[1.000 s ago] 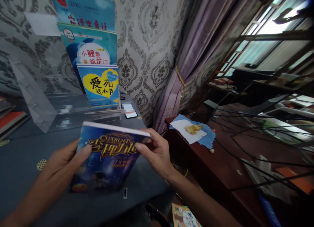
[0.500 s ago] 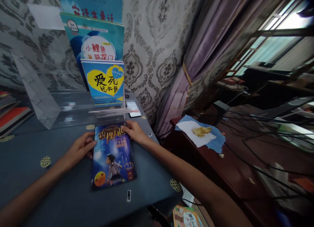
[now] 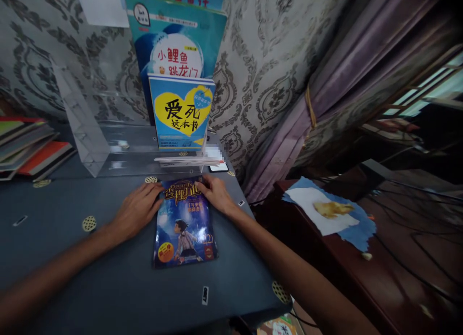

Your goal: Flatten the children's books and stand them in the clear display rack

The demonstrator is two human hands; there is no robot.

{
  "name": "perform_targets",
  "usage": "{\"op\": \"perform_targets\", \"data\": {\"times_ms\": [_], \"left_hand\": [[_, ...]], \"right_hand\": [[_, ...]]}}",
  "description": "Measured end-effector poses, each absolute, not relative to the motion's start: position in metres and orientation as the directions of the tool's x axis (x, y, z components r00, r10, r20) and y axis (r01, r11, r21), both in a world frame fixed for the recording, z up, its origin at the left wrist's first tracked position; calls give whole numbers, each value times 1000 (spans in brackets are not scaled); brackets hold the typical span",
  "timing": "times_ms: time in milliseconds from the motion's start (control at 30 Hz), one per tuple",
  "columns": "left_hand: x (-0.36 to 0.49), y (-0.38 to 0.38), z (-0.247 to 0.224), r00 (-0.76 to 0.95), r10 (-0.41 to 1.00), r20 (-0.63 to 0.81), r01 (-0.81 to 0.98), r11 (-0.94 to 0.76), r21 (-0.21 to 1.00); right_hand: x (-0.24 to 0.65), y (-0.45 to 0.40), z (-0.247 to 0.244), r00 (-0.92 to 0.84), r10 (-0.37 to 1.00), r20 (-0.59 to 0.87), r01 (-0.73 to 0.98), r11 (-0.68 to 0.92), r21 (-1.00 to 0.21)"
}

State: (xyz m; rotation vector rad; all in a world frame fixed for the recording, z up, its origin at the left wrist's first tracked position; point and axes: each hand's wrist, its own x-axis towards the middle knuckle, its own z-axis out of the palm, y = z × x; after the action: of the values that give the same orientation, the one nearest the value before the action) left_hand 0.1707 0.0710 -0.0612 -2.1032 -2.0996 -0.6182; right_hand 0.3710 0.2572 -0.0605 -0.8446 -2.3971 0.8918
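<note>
A blue-purple book (image 3: 186,229) with a cartoon figure and gold title lies flat on the grey-blue table, cover up. My left hand (image 3: 139,207) rests palm down along its upper left edge, fingers stretched out and their tips touching it. At the upper right corner, my right hand (image 3: 217,192) has its thumb on the cover and its fingers curled round the edge. Just beyond the book stands a clear acrylic rack (image 3: 83,132), holding a blue book with a yellow heart (image 3: 183,114) and a teal book (image 3: 177,40) behind it.
A thin stack of booklets (image 3: 188,161) sits before the rack, with a phone (image 3: 218,163) beside it. More books (image 3: 43,154) are piled at left. To the right are a dark red table (image 3: 311,243) with food on paper (image 3: 331,210), loose cables and a purple curtain (image 3: 292,137).
My view has turned, so the scene sits further right. My left hand has gone from curled at the book's side to lying flatter, nearer its top. The right hand stays at the corner.
</note>
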Motion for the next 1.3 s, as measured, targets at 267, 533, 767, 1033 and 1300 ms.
{"op": "perform_targets", "data": {"times_ms": [267, 533, 767, 1033, 1300], "left_hand": [[170, 75, -71, 34, 927, 374, 999, -39, 5], [169, 74, -73, 66, 901, 430, 996, -85, 25], [167, 75, -80, 103, 879, 466, 994, -99, -33], [163, 77, -81, 103, 886, 452, 992, -123, 16], [162, 78, -76, 111, 890, 442, 988, -147, 46]], "right_hand": [[371, 247, -43, -662, 738, 133, 600, 627, -497], [334, 192, -38, -892, 394, 221, 322, 898, -300], [323, 188, -54, -937, 280, 210, 182, 902, -391], [325, 192, -47, -940, 262, 217, 163, 907, -388], [328, 189, -44, -933, 274, 235, 193, 929, -316]]}}
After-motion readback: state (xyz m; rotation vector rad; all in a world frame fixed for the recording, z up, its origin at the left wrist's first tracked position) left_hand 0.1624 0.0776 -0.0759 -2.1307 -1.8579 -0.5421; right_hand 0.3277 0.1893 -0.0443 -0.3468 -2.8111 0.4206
